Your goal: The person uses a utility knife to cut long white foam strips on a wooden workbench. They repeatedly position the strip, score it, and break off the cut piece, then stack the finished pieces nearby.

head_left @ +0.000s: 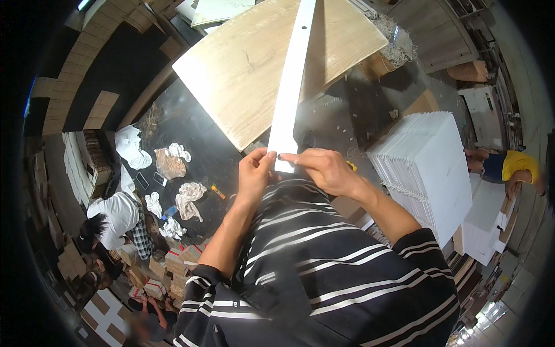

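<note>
A long, narrow white strip (292, 87) with small holes runs from my hands up and away over a light wooden board (243, 75). My left hand (254, 173) pinches the strip's near end at its left corner. On the near end's right side, my right hand (326, 169) grips it with the fingers pointing left across the edge. Both forearms rise from my black and white striped shirt.
A tall stack of white sheets (428, 168) stands to my right on the dark table (202, 139). Crumpled rags (188, 196) and phones lie at left. Other people sit low at left (118, 220) and at the right (511, 168), among cardboard boxes.
</note>
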The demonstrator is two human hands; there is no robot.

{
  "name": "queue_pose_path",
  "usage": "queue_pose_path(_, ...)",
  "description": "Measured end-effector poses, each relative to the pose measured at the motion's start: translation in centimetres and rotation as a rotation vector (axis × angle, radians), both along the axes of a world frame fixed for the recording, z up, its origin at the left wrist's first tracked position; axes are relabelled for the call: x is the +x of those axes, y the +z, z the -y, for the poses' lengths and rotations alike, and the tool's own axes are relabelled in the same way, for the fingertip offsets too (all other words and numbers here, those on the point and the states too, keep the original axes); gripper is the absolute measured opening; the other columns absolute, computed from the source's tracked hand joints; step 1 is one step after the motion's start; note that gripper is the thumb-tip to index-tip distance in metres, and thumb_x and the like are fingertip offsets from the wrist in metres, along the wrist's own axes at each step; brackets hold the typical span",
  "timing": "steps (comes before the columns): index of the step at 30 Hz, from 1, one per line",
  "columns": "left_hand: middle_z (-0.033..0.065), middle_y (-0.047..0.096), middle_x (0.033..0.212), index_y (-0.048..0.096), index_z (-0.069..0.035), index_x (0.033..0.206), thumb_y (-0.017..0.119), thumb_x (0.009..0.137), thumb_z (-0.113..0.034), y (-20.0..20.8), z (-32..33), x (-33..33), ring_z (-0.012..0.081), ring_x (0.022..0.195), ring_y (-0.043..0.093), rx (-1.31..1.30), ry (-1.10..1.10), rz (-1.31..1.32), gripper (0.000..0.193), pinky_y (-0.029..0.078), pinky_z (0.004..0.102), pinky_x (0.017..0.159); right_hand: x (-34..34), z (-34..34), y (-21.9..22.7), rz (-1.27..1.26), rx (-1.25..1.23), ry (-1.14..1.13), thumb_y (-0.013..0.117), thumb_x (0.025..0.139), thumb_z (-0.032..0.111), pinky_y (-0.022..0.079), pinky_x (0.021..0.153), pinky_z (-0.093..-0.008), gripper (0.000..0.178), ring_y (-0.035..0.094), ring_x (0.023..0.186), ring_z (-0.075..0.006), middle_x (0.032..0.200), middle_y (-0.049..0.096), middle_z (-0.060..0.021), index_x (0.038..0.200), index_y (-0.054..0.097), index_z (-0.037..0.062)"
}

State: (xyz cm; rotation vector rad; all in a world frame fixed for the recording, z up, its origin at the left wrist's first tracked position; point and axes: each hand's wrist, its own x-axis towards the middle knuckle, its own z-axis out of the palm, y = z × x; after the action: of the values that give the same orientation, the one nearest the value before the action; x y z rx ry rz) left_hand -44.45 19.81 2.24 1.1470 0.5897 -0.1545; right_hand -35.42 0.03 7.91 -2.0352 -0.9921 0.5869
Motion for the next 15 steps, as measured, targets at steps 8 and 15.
queue_pose_path(8, -0.0009, 0.066, 0.080, 0.071, 0.001, 0.105, 0.065, 0.102, -0.018, 0.2, -0.2, 0.3, 0.0030, 0.059, 0.051, 0.040, -0.002, -0.009, 0.021, 0.052, 0.0223, 0.057, -4.2, -0.2, -0.2, 0.143, -0.047, 0.056, 0.058, 0.089, 0.001, 0.054, 0.078, -0.0431, 0.047, 0.067, 0.083, -0.0297, 0.090, 0.069, -0.0110, 0.132, 0.070, 0.0178)
queue_pose_path(15, 0.0025, 0.069, 0.091, 0.070, 0.003, 0.106, 0.062, 0.103, -0.016, 0.5, -1.0, -0.4, 0.0071, 0.065, 0.056, -0.037, -0.032, -0.011, 0.021, 0.053, 0.0251, 0.058, 1.7, 1.2, -0.4, -0.387, 0.153, -0.242, 0.053, 0.100, 0.001, 0.052, 0.074, -0.0245, 0.043, 0.061, 0.080, -0.0100, 0.101, 0.074, -0.0053, 0.143, 0.061, 0.0055)
